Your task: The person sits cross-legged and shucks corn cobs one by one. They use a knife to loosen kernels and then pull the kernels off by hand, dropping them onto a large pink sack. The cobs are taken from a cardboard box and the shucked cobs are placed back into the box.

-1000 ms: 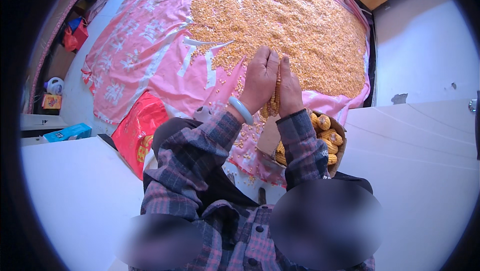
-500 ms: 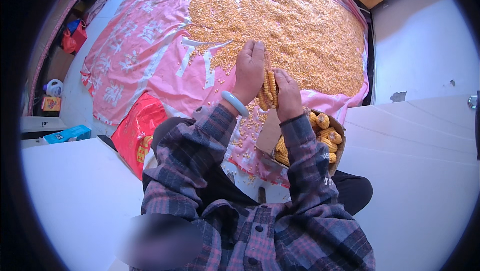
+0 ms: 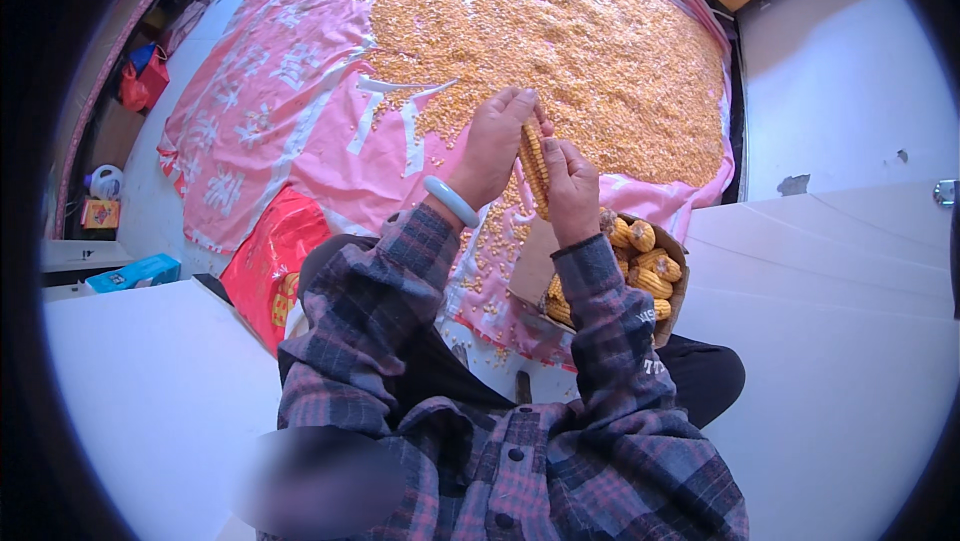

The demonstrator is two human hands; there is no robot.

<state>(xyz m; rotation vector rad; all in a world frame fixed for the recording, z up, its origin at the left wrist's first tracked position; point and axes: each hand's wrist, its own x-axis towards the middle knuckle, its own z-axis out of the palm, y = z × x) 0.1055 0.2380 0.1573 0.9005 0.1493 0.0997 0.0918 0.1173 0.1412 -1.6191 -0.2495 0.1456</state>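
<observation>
While the left hand (image 3: 490,151) grips the upper part of a yellow corn cob (image 3: 534,166), the right hand (image 3: 573,191) holds it lower down, along its right side. The left fingers (image 3: 520,104) are clamped on the cob; those of the right hand are closed on it too, the thumb pressed against the rows of grain. Slightly tilted, the cob is raised in front of the person, its lower end pointing back between the wrists. A pale blue bangle (image 3: 451,202) circles the left wrist, and the sleeves belong to a plaid shirt (image 3: 600,441).

Under the right forearm stands an open cardboard box (image 3: 533,263) with more corn cobs (image 3: 650,283) heaped inside. Beyond the hands, loose corn kernels (image 3: 560,41) spread thickly over a pink patterned cloth (image 3: 330,181), with stray grains scattered nearer the box. Left of the person's knee lies a glossy red bag (image 3: 275,256); farther left is a blue carton (image 3: 137,273).
</observation>
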